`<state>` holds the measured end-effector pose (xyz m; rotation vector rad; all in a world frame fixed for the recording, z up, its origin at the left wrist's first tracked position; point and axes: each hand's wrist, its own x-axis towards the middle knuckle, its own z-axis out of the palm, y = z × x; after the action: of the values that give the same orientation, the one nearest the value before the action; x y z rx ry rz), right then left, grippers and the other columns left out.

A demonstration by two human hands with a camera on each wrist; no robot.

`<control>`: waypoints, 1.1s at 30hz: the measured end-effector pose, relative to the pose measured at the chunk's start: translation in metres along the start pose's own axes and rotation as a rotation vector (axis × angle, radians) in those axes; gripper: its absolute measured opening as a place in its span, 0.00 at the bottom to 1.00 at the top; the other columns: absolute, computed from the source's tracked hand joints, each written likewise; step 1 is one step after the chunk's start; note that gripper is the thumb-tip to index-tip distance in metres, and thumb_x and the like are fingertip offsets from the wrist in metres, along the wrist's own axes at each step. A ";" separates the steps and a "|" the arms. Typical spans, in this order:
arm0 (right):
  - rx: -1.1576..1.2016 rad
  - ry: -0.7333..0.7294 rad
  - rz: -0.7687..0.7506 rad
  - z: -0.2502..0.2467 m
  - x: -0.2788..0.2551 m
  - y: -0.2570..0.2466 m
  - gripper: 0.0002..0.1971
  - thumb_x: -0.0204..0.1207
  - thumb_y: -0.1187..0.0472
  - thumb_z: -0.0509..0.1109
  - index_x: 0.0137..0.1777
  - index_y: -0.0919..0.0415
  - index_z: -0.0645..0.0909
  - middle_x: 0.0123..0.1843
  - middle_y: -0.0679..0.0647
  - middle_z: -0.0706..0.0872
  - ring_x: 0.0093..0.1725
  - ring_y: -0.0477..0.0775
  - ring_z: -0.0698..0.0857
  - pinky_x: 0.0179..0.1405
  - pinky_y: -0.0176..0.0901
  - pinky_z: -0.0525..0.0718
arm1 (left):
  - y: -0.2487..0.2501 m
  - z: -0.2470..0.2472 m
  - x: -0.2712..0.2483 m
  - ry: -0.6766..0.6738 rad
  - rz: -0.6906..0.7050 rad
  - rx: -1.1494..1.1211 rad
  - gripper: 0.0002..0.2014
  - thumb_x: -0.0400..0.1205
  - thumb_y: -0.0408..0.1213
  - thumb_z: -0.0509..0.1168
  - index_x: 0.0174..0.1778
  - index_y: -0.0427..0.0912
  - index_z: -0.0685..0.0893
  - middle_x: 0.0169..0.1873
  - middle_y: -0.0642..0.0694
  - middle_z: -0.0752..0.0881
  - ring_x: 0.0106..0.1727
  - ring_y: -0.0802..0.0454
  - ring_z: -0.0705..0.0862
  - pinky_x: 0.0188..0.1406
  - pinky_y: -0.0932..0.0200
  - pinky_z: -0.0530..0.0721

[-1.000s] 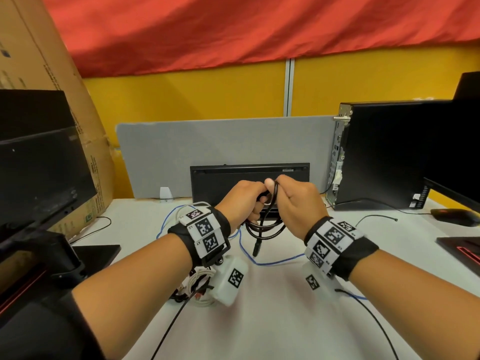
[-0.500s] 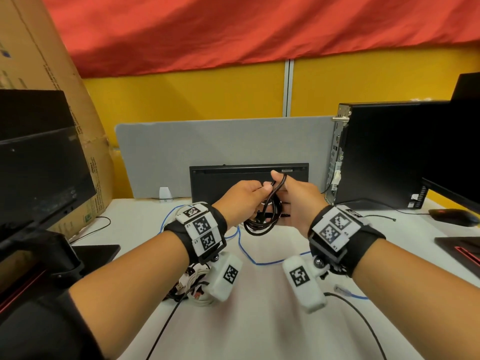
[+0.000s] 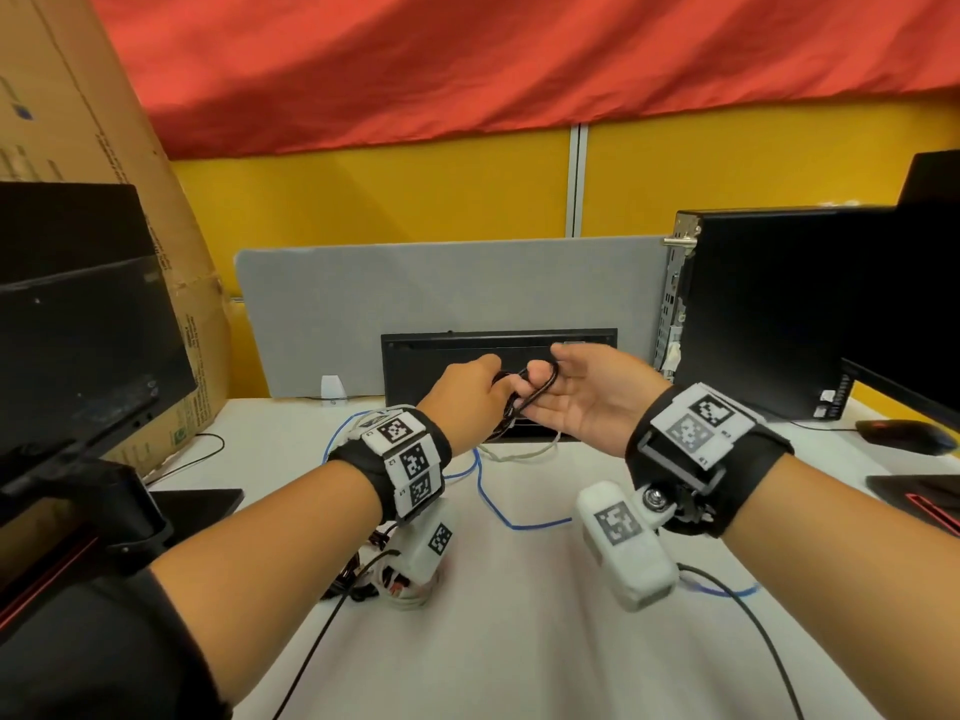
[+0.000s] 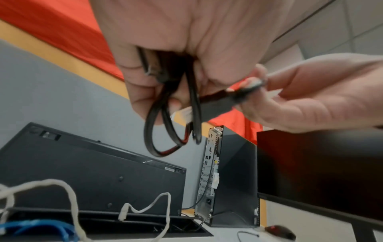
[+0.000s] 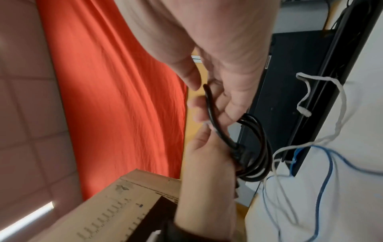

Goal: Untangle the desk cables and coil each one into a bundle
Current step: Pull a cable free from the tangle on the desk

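A black cable point(image 3: 524, 402) is gathered into a small coil in front of the upright keyboard. My left hand point(image 3: 470, 394) grips the coil's loops in its fist; in the left wrist view the loops point(image 4: 165, 137) hang below the fingers. My right hand point(image 3: 571, 397) is turned palm up just right of it and pinches a free strand of the same cable point(image 5: 212, 111) between thumb and fingers. A blue cable point(image 3: 488, 491) and a pale grey cable point(image 3: 524, 454) lie loose on the white desk point(image 3: 519, 641) beneath the hands.
A black keyboard point(image 3: 441, 350) leans against the grey divider point(image 3: 415, 283). A PC tower point(image 3: 769, 304) and mouse point(image 3: 904, 436) are at the right, a monitor point(image 3: 78, 314) at the left. A bundle of white cables point(image 3: 400, 584) lies under my left wrist; a thin black cable point(image 3: 753, 631) crosses the near right.
My right hand has rolled from knuckles-up to palm-up, carrying its strand round the coil. Both hands have moved slightly farther away, toward the keyboard. The left hand keeps its grip.
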<state>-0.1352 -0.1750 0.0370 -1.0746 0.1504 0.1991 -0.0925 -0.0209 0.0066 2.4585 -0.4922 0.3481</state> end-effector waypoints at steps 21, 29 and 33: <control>-0.592 0.136 -0.551 -0.021 0.016 0.021 0.08 0.76 0.73 0.70 0.47 0.66 0.91 0.41 0.61 0.92 0.41 0.58 0.91 0.47 0.48 0.91 | 0.015 -0.004 -0.014 -0.063 -0.101 -0.960 0.15 0.89 0.39 0.54 0.36 0.42 0.73 0.21 0.54 0.65 0.20 0.59 0.63 0.20 0.67 0.66; -0.151 0.065 -0.287 0.004 -0.004 0.024 0.04 0.76 0.73 0.70 0.49 0.72 0.85 0.37 0.60 0.87 0.35 0.54 0.87 0.41 0.47 0.90 | 0.009 0.002 -0.006 0.054 -0.072 -0.752 0.14 0.89 0.40 0.55 0.38 0.43 0.75 0.23 0.53 0.69 0.21 0.59 0.66 0.21 0.66 0.68; -0.125 0.048 -0.218 0.005 -0.007 0.023 0.07 0.78 0.75 0.68 0.52 0.71 0.85 0.39 0.61 0.88 0.36 0.56 0.88 0.36 0.46 0.87 | 0.004 0.000 -0.011 -0.025 -0.009 -0.710 0.13 0.90 0.38 0.53 0.39 0.45 0.75 0.24 0.52 0.70 0.21 0.60 0.68 0.21 0.69 0.71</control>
<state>-0.1469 -0.1604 0.0213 -1.2121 0.0637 -0.0140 -0.1040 -0.0209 0.0045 1.7758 -0.5074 0.1066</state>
